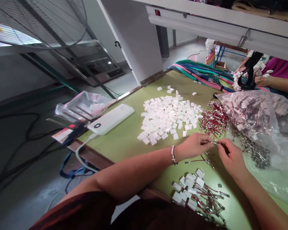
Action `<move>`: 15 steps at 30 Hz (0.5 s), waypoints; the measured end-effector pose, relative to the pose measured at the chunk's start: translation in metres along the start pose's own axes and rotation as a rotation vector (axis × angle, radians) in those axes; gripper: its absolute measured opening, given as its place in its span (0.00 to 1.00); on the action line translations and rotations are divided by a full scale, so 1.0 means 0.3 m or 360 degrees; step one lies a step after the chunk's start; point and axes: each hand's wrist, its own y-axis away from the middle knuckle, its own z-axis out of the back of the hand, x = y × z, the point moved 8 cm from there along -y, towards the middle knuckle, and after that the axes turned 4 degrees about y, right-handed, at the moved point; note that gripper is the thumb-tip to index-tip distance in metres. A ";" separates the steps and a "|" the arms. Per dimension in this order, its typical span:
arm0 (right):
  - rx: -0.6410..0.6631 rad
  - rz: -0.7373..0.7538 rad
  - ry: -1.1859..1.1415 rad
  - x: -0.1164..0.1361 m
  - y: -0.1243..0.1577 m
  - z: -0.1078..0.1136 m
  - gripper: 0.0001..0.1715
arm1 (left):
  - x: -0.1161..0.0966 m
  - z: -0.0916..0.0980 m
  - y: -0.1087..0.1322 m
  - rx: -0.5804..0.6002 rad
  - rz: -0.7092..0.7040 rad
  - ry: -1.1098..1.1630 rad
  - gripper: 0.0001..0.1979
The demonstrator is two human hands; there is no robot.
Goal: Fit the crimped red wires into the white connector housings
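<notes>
My left hand (197, 145), with a bracelet at its wrist, pinches a small metal-tipped wire piece (214, 142). Facing it, my right hand (230, 155) has its thumb and forefinger closed on the same small piece; its details are too small to tell. Just beyond my fingers lies a pile of red wires with metal ends (214, 119). Many white connector pieces (168, 115) are spread to the left of that pile. Nearer my body, white pieces joined to red wires (190, 190) lie in a heap. A few loose wires (198, 161) rest below my left hand.
A white power bank (112, 119) with a cable lies at the table's left edge, beside a plastic bag (86, 103). A clear bag of white connectors (259, 110) and loose metal-ended parts (256, 150) are at right. Behind are wire bundles (196, 72) and another person's hands (262, 80).
</notes>
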 end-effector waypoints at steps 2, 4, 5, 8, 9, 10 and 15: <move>0.0016 0.0046 0.0001 0.001 0.002 -0.006 0.10 | -0.001 0.000 0.001 0.0001 0.0002 0.0023 0.12; 0.0001 0.0058 0.0006 -0.003 0.002 0.001 0.11 | 0.001 0.006 0.000 -0.0018 0.0032 -0.0035 0.12; -0.0026 0.0041 0.0006 -0.007 0.002 0.009 0.11 | 0.004 0.010 -0.001 -0.0028 0.0053 -0.0075 0.12; -0.0066 0.0001 -0.0031 -0.011 0.002 0.023 0.12 | 0.009 0.015 -0.003 -0.0024 0.0077 -0.0142 0.12; -0.0057 0.0011 -0.0040 -0.008 0.001 0.022 0.11 | 0.007 0.016 -0.003 -0.0018 0.0064 -0.0146 0.11; -0.0041 0.0029 -0.0047 -0.005 0.001 0.021 0.11 | 0.003 0.015 -0.003 -0.0011 0.0045 -0.0149 0.11; 0.0097 0.0052 -0.0141 -0.008 -0.003 0.012 0.11 | -0.027 0.015 0.012 0.0057 -0.0041 -0.0333 0.09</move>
